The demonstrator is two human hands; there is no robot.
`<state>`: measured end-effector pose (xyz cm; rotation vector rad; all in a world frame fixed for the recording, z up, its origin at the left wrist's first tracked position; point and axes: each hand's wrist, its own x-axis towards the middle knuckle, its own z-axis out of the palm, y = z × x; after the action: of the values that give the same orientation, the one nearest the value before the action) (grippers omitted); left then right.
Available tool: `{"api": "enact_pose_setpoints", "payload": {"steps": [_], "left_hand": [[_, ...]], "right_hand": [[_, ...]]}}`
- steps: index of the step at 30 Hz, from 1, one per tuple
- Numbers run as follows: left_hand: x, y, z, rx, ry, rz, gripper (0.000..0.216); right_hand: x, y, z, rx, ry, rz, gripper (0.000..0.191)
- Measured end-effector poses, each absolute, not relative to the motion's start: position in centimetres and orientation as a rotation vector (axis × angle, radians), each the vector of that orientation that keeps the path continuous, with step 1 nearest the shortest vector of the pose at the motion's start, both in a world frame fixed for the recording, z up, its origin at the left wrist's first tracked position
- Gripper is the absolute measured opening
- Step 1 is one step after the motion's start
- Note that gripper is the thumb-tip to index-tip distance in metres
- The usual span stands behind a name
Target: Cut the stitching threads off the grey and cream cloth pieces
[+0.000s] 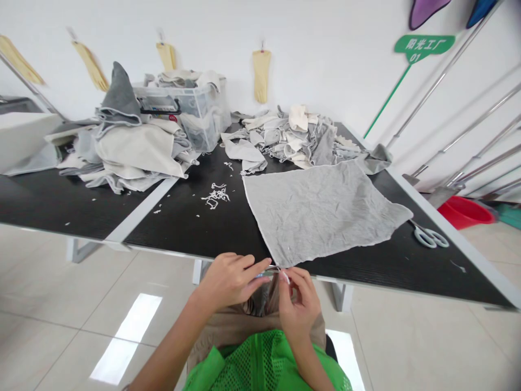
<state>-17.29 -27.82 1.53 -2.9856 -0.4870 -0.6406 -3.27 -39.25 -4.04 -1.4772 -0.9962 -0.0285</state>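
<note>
A grey cloth (325, 206) lies spread on the black table, its near corner reaching the front edge between my hands. My left hand (230, 279) is closed around small scissors (274, 268); their metal blades point right at that corner, and the fingers hide most of the handle. My right hand (300, 304) pinches the cloth's corner, where a short white end (286, 277) sticks out at the fingertips. Left of the cloth lies a small heap of white thread scraps (216, 196). Another pair of scissors (430, 237) with pale handles rests at the cloth's right corner, blades partly hidden.
A pile of grey and beige cloths (138, 146) lies at the left, with a clear plastic bin (207, 119) of cloths behind it. More crumpled cloths (293, 136) are heaped at the back. Long-handled tools and a red basin (466, 212) stand beyond the table's right side.
</note>
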Motion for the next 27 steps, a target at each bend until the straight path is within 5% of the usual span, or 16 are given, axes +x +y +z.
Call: {"api": "enact_pose_setpoints", "payload": {"steps": [27], "left_hand": [[-17.3,-27.7,2.1,-2.88,-0.367,-0.73,0.03]], "right_hand": [[-4.1,-39.5,-3.9,-1.433,-0.953,0.034,0.009]]}}
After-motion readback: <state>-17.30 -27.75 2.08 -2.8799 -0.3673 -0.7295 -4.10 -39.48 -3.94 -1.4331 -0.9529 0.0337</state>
